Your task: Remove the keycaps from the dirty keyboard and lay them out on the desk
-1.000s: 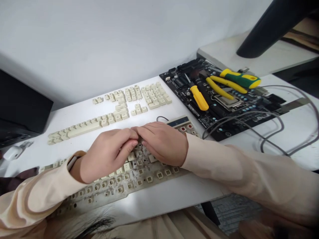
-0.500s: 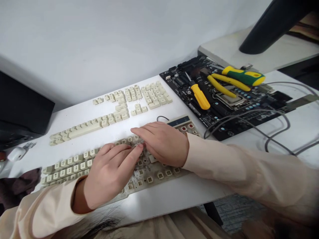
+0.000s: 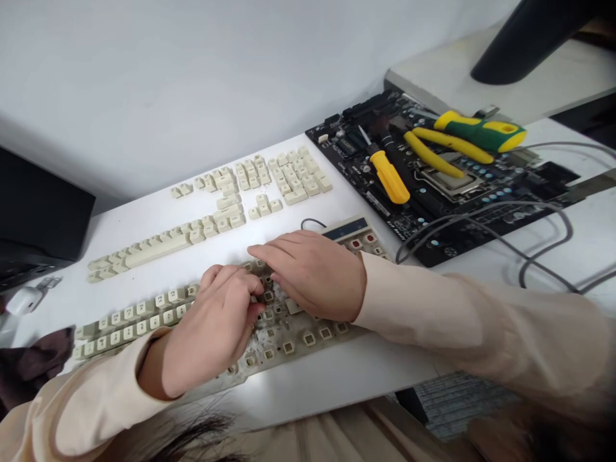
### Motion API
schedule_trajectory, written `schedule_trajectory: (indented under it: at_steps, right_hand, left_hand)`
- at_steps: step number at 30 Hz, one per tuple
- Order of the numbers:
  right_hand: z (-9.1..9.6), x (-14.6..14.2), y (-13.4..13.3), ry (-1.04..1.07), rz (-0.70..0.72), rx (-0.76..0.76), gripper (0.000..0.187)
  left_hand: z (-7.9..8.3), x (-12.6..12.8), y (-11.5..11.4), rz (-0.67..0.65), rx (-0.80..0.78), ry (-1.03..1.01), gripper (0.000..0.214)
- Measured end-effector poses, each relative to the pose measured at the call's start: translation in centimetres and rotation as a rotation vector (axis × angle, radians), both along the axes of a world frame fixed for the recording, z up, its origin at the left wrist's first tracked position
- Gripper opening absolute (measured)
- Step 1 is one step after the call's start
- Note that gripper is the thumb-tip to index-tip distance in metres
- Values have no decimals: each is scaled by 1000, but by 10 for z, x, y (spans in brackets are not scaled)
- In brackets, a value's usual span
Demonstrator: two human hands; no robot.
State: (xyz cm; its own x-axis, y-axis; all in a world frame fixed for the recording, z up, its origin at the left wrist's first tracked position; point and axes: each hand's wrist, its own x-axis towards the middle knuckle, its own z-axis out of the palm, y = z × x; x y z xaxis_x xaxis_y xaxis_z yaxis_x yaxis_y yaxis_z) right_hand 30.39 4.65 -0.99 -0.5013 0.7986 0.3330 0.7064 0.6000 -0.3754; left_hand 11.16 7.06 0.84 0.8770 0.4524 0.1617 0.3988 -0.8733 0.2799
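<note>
An old beige keyboard (image 3: 298,337) lies across the white desk, grimy, with many keycaps off its right half and caps still on its left rows (image 3: 125,321). My left hand (image 3: 212,333) rests on its middle with the fingers curled down tight against the keys; what they pinch is hidden. My right hand (image 3: 312,273) lies flat over the keyboard beside it, fingers stretched toward the left hand's fingertips. Removed keycaps (image 3: 289,179) are laid out in rows behind the keyboard, with a long row (image 3: 158,247) further left.
A black motherboard (image 3: 433,218) lies at the right, bearing a yellow screwdriver (image 3: 387,176) and yellow-green pliers (image 3: 462,138). Grey cable (image 3: 529,256) loops before it. A monitor foot (image 3: 529,38) stands behind. At the left are a dark box (image 3: 33,218) and dark cloth (image 3: 33,362).
My left hand drew back from the right hand's fingertips, then curled its stretched fingers down onto the keys. The right hand has stayed in place.
</note>
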Motion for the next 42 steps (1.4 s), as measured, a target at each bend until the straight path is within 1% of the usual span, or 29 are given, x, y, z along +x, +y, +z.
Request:
schedule_trajectory:
  at_steps: [6, 11, 16, 25, 31, 35, 38, 40, 42]
  right_hand:
    - [-1, 0, -1, -17, 7, 3, 36]
    - [0, 1, -1, -30, 3, -12, 36]
    - [2, 1, 0, -32, 12, -23, 36]
    - [3, 2, 1, -38, 24, -55, 37]
    - [4, 2, 1, -41, 23, -64, 33]
    - [4, 2, 1, -39, 25, -67, 33]
    - [3, 1, 0, -24, 16, -46, 32]
    - [3, 1, 0, -13, 12, -25, 31]
    - [2, 0, 0, -11, 6, -9, 30]
  left_hand:
    - [2, -1, 0, 19, 1, 70, 20]
    - [2, -2, 0, 23, 12, 66, 20]
    - [0, -3, 1, 12, 20, 59, 21]
    - [-11, -7, 2, 81, 40, 45, 22]
    - [-11, -10, 1, 79, 45, 18, 22]
    - [-7, -8, 0, 71, 38, 23, 21]
    - [1, -7, 1, 56, 10, 16, 20]
    - [8, -8, 2, 70, -57, -20, 23]
    - [16, -8, 4, 133, -195, -87, 31]
